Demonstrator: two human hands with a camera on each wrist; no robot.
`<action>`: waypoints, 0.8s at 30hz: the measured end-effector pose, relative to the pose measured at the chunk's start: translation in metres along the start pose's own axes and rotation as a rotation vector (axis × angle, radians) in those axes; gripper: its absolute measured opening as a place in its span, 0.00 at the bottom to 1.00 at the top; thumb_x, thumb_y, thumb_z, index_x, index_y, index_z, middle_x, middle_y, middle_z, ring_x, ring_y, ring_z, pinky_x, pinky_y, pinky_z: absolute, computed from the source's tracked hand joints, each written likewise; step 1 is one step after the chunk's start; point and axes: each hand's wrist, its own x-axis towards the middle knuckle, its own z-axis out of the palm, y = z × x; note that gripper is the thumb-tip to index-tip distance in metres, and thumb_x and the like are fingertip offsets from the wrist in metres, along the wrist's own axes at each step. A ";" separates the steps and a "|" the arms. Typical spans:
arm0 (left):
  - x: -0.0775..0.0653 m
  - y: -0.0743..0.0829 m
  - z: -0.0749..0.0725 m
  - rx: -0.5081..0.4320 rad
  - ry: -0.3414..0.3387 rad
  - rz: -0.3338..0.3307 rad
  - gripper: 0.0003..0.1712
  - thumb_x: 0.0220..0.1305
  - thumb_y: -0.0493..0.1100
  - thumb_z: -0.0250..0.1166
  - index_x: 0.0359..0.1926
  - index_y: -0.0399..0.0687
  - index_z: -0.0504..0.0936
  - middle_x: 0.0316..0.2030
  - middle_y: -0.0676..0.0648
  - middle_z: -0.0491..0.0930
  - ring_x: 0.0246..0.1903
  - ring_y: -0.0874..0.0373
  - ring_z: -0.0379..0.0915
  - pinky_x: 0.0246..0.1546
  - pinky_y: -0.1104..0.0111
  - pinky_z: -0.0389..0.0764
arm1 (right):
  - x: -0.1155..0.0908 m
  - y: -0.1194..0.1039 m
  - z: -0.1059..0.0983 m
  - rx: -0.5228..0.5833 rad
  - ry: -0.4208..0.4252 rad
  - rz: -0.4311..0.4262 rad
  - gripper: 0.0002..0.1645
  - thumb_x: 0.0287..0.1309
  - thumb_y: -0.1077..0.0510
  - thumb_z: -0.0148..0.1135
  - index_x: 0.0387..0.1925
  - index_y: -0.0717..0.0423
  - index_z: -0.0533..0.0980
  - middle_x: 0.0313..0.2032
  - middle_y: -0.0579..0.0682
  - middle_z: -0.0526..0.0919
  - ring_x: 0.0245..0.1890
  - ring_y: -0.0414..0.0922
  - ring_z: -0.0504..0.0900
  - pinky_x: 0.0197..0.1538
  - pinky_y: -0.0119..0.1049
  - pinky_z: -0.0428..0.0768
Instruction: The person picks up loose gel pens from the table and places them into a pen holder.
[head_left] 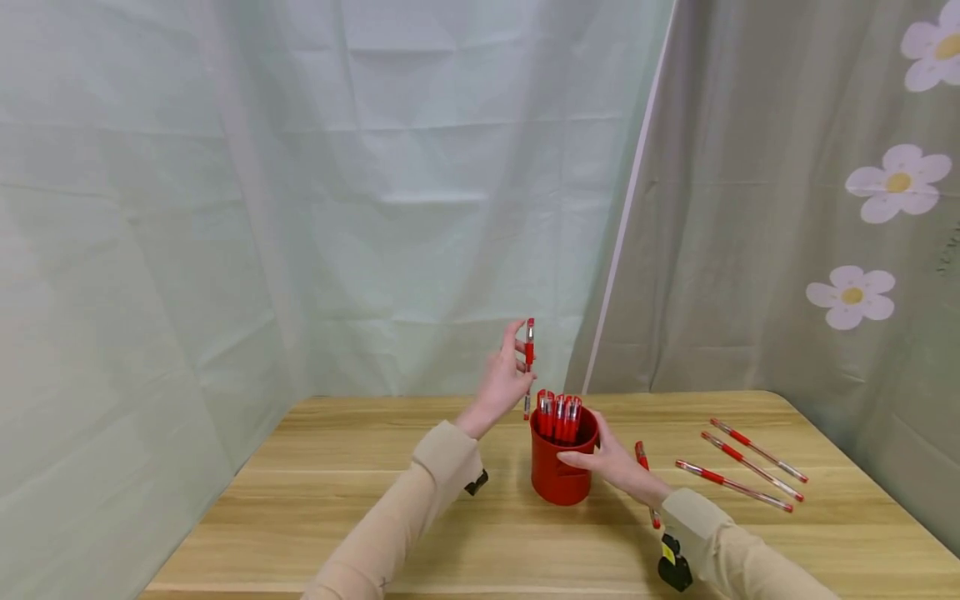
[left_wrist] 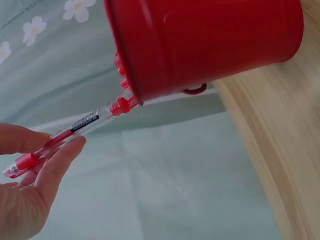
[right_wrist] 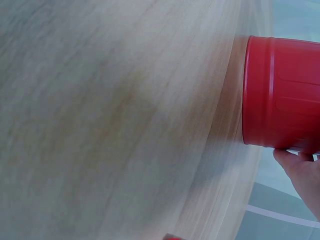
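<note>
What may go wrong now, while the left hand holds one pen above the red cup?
1. The red cup is already crowded with pens, so the held pen might catch on their caps.
2. The left hand pinches it only by the fingertips; it could slip.
3. The right hand touches the cup on one side only, so a push might tip it.

Red cup (head_left: pixel 562 471), red pens (head_left: pixel 558 417), white-flowered curtain (head_left: pixel 825 208).

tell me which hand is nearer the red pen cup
Right. The right hand rests against the side of the red pen cup, while the left hand is above and behind it, pinching a red pen.
</note>
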 end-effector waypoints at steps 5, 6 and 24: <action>-0.001 -0.002 0.006 0.010 -0.031 0.044 0.53 0.46 0.17 0.59 0.68 0.52 0.46 0.32 0.40 0.70 0.27 0.53 0.70 0.23 0.71 0.75 | -0.003 -0.010 0.001 -0.006 0.003 -0.008 0.45 0.48 0.58 0.68 0.62 0.58 0.52 0.58 0.57 0.62 0.57 0.55 0.59 0.53 0.54 0.63; -0.001 -0.003 0.007 0.012 -0.039 0.048 0.54 0.46 0.17 0.60 0.68 0.54 0.46 0.31 0.40 0.70 0.27 0.53 0.70 0.23 0.71 0.75 | -0.004 -0.014 0.002 -0.008 0.002 -0.004 0.45 0.48 0.58 0.68 0.62 0.58 0.52 0.58 0.58 0.62 0.57 0.55 0.59 0.53 0.55 0.63; -0.011 -0.009 0.012 -0.034 -0.082 -0.021 0.32 0.56 0.27 0.60 0.60 0.48 0.62 0.28 0.46 0.70 0.25 0.55 0.72 0.26 0.71 0.76 | -0.001 -0.006 0.001 -0.025 0.012 0.009 0.45 0.48 0.58 0.68 0.62 0.56 0.53 0.58 0.56 0.62 0.57 0.54 0.60 0.55 0.54 0.61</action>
